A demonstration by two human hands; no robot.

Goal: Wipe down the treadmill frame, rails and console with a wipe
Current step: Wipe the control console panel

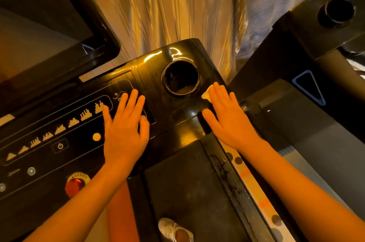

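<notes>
The glossy black treadmill console [177, 115] fills the middle and left of the view. A pale wipe [206, 94] lies on its right end, just right of the round cup holder [180, 78]. My right hand [229, 117] presses flat on the wipe with straight fingers; only a corner of the wipe shows past my fingertips. My left hand [124, 125] rests flat on the console's button panel, fingers spread, holding nothing. The dark screen [39, 40] rises at the upper left.
A red emergency stop button [75, 185] and a power symbol [60, 146] sit on the panel at the lower left. The treadmill belt [193, 192] and a white shoe [173, 230] are below. A second treadmill console [320, 30] stands at the right. Curtains [177, 5] hang behind.
</notes>
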